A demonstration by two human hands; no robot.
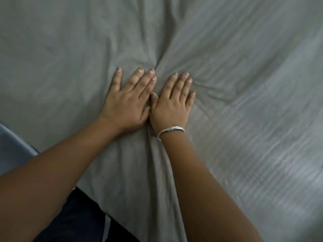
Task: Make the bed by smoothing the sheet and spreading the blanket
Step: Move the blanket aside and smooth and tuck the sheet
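Note:
A grey-green sheet [236, 70] covers the bed and fills most of the head view. My left hand [127, 102] lies flat on it, palm down, fingers spread. My right hand [172, 103] lies flat beside it, thumbs touching, with a silver bracelet [170, 130] on the wrist. Wrinkles fan out from a bunched spot just beyond my fingertips, and a long fold [157, 163] runs back between my forearms toward the near edge. Neither hand grips the cloth. No blanket is in view.
The sheet's near edge runs diagonally at the lower left. Below it are dark trousers [78, 215] and a blue-grey surface [12, 147] at the left edge.

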